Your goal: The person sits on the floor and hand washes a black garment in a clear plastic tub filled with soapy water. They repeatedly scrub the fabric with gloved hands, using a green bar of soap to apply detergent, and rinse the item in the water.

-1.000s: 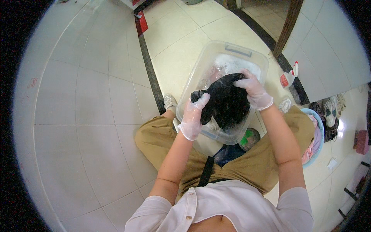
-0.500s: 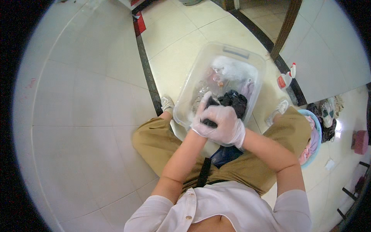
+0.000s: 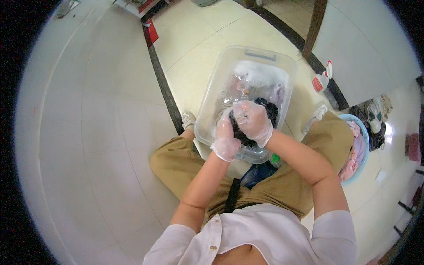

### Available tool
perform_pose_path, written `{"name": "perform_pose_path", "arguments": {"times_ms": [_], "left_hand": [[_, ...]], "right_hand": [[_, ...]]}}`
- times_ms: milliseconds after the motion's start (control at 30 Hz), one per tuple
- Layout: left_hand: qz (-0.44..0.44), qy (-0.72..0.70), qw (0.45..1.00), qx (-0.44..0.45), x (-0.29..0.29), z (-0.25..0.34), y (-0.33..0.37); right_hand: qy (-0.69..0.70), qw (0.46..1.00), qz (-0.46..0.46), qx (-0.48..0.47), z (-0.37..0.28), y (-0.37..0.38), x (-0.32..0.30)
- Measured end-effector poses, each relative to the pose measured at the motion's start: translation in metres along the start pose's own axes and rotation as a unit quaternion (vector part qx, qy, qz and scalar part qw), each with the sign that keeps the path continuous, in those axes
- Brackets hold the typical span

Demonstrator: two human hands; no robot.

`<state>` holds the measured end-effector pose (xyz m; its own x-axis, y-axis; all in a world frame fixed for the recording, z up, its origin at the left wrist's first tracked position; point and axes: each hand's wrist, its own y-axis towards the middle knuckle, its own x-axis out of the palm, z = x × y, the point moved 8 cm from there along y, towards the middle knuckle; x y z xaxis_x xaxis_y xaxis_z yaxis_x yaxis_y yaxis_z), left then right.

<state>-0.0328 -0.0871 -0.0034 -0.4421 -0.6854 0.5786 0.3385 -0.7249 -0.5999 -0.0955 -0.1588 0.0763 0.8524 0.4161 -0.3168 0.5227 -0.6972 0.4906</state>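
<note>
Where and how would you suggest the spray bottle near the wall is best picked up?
Probably by the narrow neck of the white spray bottle, with the right hand, coming from the clear plastic tub. It seems to stand upright, its neck slimmer than its body, with the white wall close on its far side, though that hand is gripping black cloth.

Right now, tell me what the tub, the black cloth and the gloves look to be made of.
Storage tub: most likely smooth, rigid plastic; its walls are milky and see-through.
Black cloth: some soft textile, damp-looking, bunched in loose folds; the fibre can't be told.
Disposable gloves: probably thin plastic film, slightly glossy; they are translucent and wrinkle loosely, though thin rubber is possible.
</note>
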Motion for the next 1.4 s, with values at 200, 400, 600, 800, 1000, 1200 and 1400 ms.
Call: {"name": "perform_pose_path", "arguments": {"times_ms": [200, 400, 600, 800, 1000, 1200, 1400], "left_hand": [[0.041, 0.060, 0.992, 0.102, -0.012, 0.066, -0.024], [0.019, 0.115, 0.971, 0.209, -0.031, 0.121, -0.022], [-0.016, 0.737, 0.629, 0.247, -0.013, 0.064, -0.012], [-0.083, 0.783, 0.601, 0.139, 0.016, 0.048, -0.005], [0.061, 0.672, 0.587, 0.447, 0.020, 0.095, -0.053], [0.066, 0.805, 0.523, 0.272, -0.020, 0.088, -0.029], [-0.106, 0.583, 0.798, 0.110, -0.023, 0.038, 0.010]], "right_hand": [[-0.004, 0.973, -0.222, 0.057, 0.037, 0.016, 0.013], [-0.197, 0.876, -0.423, 0.119, 0.116, -0.040, 0.022], [0.028, 0.941, -0.324, 0.092, 0.069, -0.026, 0.033], [0.144, 0.898, -0.385, 0.156, 0.046, -0.017, 0.032], [-0.289, 0.846, -0.444, 0.061, 0.116, -0.038, 0.032], [0.116, 0.923, -0.254, 0.266, 0.131, -0.016, 0.013], [0.258, 0.905, -0.323, 0.098, 0.040, -0.002, 0.034]]}}
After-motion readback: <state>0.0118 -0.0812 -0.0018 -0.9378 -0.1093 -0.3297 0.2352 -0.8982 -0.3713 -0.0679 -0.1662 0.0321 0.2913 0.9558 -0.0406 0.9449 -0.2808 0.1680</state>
